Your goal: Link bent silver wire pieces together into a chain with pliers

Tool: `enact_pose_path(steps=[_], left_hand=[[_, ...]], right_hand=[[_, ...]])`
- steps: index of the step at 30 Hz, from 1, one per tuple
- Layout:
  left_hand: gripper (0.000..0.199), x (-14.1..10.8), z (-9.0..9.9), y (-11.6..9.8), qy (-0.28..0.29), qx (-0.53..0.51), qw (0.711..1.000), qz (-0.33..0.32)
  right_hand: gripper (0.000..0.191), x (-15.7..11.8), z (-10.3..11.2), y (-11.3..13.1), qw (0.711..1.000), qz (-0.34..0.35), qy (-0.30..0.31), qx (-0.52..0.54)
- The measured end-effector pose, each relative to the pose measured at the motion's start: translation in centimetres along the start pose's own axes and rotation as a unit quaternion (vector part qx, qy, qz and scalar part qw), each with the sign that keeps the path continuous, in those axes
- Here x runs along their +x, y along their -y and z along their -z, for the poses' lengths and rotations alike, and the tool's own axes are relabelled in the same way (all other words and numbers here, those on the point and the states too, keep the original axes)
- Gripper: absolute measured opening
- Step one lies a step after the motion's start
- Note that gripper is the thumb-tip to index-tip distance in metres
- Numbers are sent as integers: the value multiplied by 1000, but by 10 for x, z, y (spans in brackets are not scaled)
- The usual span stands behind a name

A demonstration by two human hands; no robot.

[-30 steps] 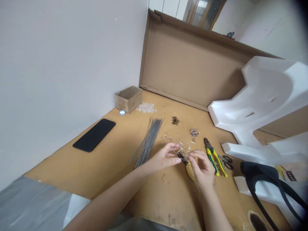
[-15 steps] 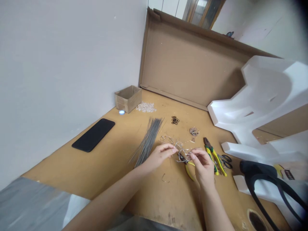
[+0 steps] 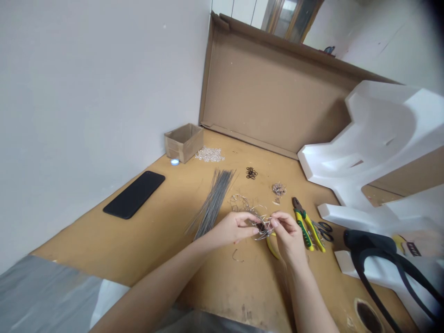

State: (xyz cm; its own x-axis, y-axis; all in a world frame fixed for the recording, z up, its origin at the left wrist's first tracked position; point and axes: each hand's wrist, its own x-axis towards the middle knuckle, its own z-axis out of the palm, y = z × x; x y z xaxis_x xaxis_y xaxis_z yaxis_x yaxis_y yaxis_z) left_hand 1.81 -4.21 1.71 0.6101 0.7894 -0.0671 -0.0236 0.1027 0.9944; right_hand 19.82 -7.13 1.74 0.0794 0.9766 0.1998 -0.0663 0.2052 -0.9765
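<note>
My left hand (image 3: pixel 236 228) and my right hand (image 3: pixel 287 236) meet over the table, their fingertips pinching a tangle of thin silver wire (image 3: pixel 262 230) with a dark piece at its centre. Just under my right hand lies a curved yellow object (image 3: pixel 272 248), partly hidden. A loose bundle of long grey rods (image 3: pixel 213 203) lies beyond my left hand. Green-and-yellow handled pliers (image 3: pixel 304 226) and black-handled scissors (image 3: pixel 323 231) rest right of my right hand. Further wire loops (image 3: pixel 241 202) spread beyond my fingers.
The tan table (image 3: pixel 156 231) holds black rings (image 3: pixel 251 173), a small wire heap (image 3: pixel 279 188), clear beads (image 3: pixel 209 155), a cardboard box (image 3: pixel 183 142) and a black phone (image 3: pixel 133 194). White foam moulding (image 3: pixel 367 148) and a black strap (image 3: pixel 367 245) stand right, before a cardboard sheet (image 3: pixel 263 88).
My hands have come closer together, and the wire tangle now sits lower, nearer the yellow object. The view has shifted slightly.
</note>
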Motion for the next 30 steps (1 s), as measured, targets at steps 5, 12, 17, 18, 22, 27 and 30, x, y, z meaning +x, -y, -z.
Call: enact_pose_path(steps=[5, 12, 17, 18, 22, 27, 30], left_hand=[[22, 4, -2, 7, -21, 2, 1000, -12], [12, 0, -6, 11, -160, 169, 969, -83], [1, -6, -10, 8, -255, 335, 878, -229], [3, -6, -10, 8, -255, 339, 870, -252], [11, -3, -7, 10, -252, 308, 873, -282], [10, -2, -4, 7, -247, 252, 898, -263], [8, -2, -3, 5, -232, 219, 922, -219]], right_hand=[[15, 3, 1, 1, 999, -23, -18, 40], [15, 5, -7, 6, 996, -46, -48, 59], [18, 8, -6, 6, 992, -84, -35, 87], [18, 8, -6, 6, 991, -88, -36, 91], [19, 9, -5, 5, 989, -95, -43, 104], [21, 8, -7, 6, 987, -120, -42, 98], [21, 7, -8, 7, 988, -127, -42, 81]])
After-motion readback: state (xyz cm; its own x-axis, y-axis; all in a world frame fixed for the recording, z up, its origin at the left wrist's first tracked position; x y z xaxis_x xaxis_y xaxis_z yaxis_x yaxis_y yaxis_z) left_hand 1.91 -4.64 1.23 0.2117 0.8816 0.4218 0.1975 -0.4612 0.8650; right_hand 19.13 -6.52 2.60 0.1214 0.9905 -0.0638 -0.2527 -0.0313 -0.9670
